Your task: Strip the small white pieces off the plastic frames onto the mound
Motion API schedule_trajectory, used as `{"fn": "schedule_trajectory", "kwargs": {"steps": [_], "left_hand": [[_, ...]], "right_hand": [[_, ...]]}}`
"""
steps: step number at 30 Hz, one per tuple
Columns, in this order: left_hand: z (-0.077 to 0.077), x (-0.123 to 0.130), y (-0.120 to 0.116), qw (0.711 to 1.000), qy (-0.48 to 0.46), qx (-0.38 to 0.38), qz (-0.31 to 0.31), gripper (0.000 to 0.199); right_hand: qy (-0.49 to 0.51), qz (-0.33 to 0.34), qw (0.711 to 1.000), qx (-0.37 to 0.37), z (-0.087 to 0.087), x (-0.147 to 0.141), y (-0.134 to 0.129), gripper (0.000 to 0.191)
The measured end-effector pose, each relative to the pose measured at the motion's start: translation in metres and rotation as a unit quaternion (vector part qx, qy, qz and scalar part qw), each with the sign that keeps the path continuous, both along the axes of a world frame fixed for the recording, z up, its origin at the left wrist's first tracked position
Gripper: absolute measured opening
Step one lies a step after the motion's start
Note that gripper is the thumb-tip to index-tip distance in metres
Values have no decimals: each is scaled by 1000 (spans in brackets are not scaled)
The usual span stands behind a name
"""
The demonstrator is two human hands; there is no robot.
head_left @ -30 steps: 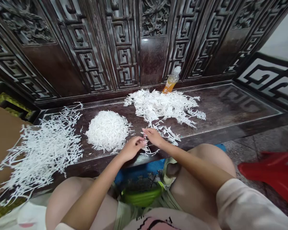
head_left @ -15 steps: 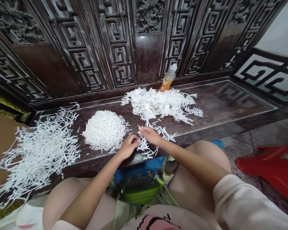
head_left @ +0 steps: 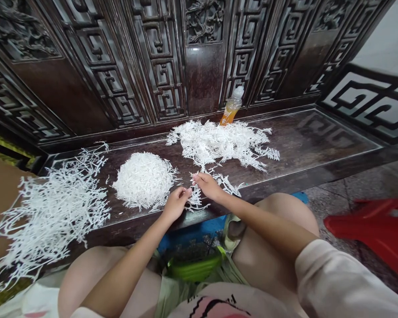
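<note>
Looking down, we are facing a carved dark wood screen [head_left: 202, 75] that is rising behind a dark wooden table [head_left: 311, 137]. A red stool [head_left: 371, 232] is showing on the floor [head_left: 358, 190] to the right, and a piece of cardboard [head_left: 0, 198] is reaching in from the left. Three white heaps are lying across the table: a loose, spreading heap [head_left: 49, 212] at the left, running onto the cardboard; a tight round mound [head_left: 144, 181] in the middle; and a straggling heap [head_left: 219, 143] behind it. An orange drink bottle [head_left: 231, 108] is standing against the screen. Between our hands, we are working at a small branching white sprig [head_left: 196, 197]. Our right hand [head_left: 208, 186] is pinching it between the fingertips, while our left hand [head_left: 175, 204] is curling beside it, though we cannot tell whether it is gripping. The sprig is looking light, thin and springy, likely to snag its neighbours, so its main stem is seeming the safest hold.
</note>
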State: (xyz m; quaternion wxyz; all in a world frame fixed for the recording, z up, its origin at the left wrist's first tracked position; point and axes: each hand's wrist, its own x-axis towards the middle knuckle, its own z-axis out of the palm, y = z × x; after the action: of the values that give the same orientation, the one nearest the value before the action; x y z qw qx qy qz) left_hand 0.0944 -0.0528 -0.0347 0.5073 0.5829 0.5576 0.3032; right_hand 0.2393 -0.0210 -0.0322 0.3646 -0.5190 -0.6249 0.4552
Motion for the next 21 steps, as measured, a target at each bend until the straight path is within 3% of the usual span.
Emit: {"fn": "schedule_trajectory", "kwargs": {"steps": [6, 13, 21], "left_hand": [[-1, 3, -3, 999, 9, 8, -40, 43], [-3, 3, -3, 998, 28, 35, 34, 46], [-2, 6, 0, 996, -49, -11, 76, 47]], "right_hand": [[-13, 15, 1000, -1, 3, -3, -6, 42], [-25, -52, 998, -24, 3, -1, -2, 43], [45, -168, 982, -70, 4, 1, 1, 38]]}}
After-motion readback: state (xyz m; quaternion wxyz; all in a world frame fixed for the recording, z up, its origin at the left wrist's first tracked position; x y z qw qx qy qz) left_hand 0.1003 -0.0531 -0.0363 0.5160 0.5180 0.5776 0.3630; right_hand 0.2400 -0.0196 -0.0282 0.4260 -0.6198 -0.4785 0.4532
